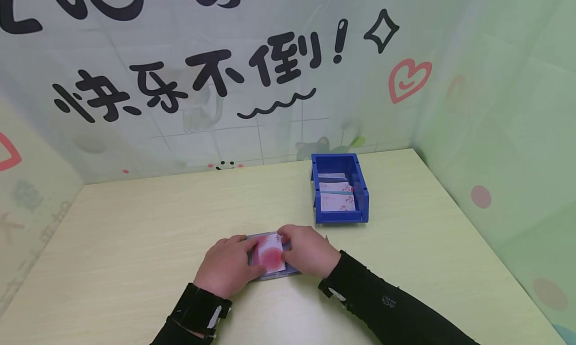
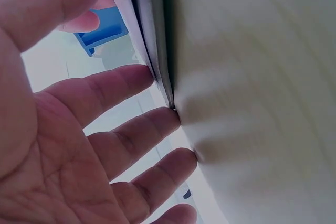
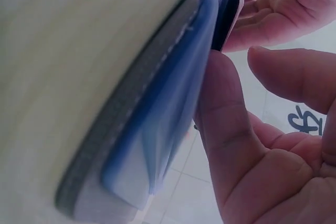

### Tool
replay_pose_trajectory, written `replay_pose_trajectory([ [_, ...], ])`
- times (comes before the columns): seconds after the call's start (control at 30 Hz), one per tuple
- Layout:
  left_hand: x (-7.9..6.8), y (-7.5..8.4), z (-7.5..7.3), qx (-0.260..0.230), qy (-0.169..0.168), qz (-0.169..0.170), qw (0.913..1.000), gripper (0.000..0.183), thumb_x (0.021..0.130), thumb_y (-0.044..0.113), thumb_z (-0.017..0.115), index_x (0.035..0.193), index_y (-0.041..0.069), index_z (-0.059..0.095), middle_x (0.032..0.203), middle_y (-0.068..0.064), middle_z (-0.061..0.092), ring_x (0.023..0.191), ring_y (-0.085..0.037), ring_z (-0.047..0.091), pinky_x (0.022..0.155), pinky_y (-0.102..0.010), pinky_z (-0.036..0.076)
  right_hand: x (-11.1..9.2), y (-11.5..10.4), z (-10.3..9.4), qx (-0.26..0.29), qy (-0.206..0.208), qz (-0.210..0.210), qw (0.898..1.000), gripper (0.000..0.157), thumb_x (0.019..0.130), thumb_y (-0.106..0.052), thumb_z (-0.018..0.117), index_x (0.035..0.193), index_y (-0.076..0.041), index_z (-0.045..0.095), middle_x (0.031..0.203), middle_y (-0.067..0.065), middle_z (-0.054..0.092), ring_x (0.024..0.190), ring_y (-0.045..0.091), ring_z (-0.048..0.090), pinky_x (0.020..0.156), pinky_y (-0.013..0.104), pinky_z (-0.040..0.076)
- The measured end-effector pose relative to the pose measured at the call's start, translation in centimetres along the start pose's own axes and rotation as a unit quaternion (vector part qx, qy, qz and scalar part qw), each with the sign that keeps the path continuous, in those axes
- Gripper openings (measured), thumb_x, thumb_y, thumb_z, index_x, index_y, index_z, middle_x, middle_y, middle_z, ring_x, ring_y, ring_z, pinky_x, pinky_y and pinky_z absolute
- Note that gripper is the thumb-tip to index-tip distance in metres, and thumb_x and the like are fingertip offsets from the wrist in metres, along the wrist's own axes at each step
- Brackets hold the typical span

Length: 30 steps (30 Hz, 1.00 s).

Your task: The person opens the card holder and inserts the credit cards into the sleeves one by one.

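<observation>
A card holder (image 1: 291, 271) lay on the pale worktop (image 1: 135, 245), well in from the far edge and well apart from both side edges. A pink-and-white card (image 1: 271, 257) was on top of it, between the two hands. Left hand (image 1: 227, 266) at the holder's left side: fingers nearly straight, a little spread, some tips against the holder's edge, thumb by the card's near left corner. Right hand (image 1: 309, 250) at the card's right edge: thumb and forefinger bent, a gap between their tips, one touching the holder's clear pockets (image 3: 157, 119), which were slightly fanned; could not tell whether the two had caught the card. Black sleeves (image 1: 396, 305) covered both forearms. A blue bin (image 1: 343, 217) stood near the worktop's far edge, toward its right corner, more cards (image 1: 336, 202) inside, ranked front to back.
</observation>
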State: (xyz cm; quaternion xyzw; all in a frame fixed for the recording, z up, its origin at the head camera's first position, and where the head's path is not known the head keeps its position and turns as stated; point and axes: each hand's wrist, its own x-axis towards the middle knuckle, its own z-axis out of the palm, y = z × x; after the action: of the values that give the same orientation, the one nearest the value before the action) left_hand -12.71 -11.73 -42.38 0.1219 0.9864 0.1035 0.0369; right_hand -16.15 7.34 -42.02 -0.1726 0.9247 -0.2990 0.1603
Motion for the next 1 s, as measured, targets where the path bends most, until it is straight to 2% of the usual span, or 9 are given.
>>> replay_pose_trajectory([
  [0.37, -0.03, 0.04, 0.0, -0.018, 0.001, -0.001, 0.9998, 0.065, 0.074, 0.05, 0.071, 0.127, 0.014, 0.058, 0.12, -0.008, 0.059, 0.104, -0.03, 0.05, 0.091, -0.05, 0.041, -0.26, -0.15, 0.15, 0.02, -0.019, -0.032, 0.999, 0.043, 0.085, -0.013, 0.064, 0.127, -0.008, 0.055, 0.112, 0.001, 0.063, 0.09, 0.007, 0.055, 0.087, 0.035, 0.05],
  [0.6, -0.07, 0.07, 0.07, -0.014, 0.016, 0.015, 0.9996, 0.065, 0.075, 0.05, 0.071, 0.125, 0.01, 0.059, 0.117, -0.007, 0.062, 0.103, -0.026, 0.053, 0.095, -0.048, 0.038, -0.35, -0.19, 0.28, 0.031, -0.024, -0.053, 0.998, 0.043, 0.085, -0.011, 0.063, 0.127, -0.005, 0.054, 0.111, 0.002, 0.063, 0.086, 0.004, 0.055, 0.084, 0.033, 0.05],
  [0.8, -0.14, 0.25, 0.1, -0.018, 0.018, 0.013, 0.9996, 0.065, 0.076, 0.052, 0.069, 0.124, 0.01, 0.059, 0.117, -0.006, 0.062, 0.101, -0.027, 0.053, 0.095, -0.049, 0.037, -0.42, -0.16, 0.22, 0.035, -0.03, -0.061, 0.997, 0.044, 0.085, -0.01, 0.062, 0.128, -0.005, 0.054, 0.112, 0.002, 0.063, 0.088, 0.004, 0.055, 0.085, 0.033, 0.05],
  [1.0, -0.22, 0.1, 0.05, -0.032, 0.009, 0.013, 0.9994, 0.077, 0.064, 0.054, 0.078, 0.126, 0.011, 0.057, 0.117, -0.004, 0.061, 0.1, -0.028, 0.052, 0.094, -0.053, 0.037, -0.3, -0.12, 0.16, 0.044, -0.033, -0.06, 0.997, 0.044, 0.086, -0.01, 0.062, 0.128, -0.004, 0.053, 0.112, 0.002, 0.064, 0.093, 0.006, 0.056, 0.087, 0.035, 0.048],
])
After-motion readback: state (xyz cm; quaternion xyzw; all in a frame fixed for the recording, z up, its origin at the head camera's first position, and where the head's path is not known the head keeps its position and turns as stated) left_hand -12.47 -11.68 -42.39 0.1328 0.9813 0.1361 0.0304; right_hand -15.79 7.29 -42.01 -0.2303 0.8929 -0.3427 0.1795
